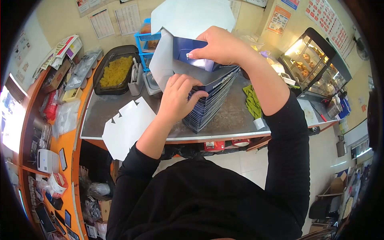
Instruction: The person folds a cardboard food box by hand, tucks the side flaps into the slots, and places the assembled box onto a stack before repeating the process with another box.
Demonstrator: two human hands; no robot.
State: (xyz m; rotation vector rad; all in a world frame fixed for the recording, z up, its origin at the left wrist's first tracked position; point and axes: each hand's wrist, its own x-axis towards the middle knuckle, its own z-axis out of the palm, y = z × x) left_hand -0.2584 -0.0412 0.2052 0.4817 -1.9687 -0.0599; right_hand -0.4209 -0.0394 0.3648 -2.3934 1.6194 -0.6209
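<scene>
A tall stack of nested dark blue cartons (210,106) stands on the counter, printed with white letters along its upper edge. At its top is a carton (162,60) with white inner flaps spread out and a blue panel partly raised. My right hand (222,46) grips that blue panel, thumb on the near face and fingers behind it. Lower and to the left, my left hand (180,96) has its thumb and curled fingers around the carton's near corner at the top of the stack. A flat white cardboard blank (130,128) lies left of the stack, overhanging the counter's front edge.
Behind the left hand are a black tray of yellow food (116,72) and a blue basket rack (146,44). On the right lie a green cloth (252,102) and a red-handled knife (320,114), near a lit glass food warmer (308,60). An orange shelf unit (76,160) borders the left.
</scene>
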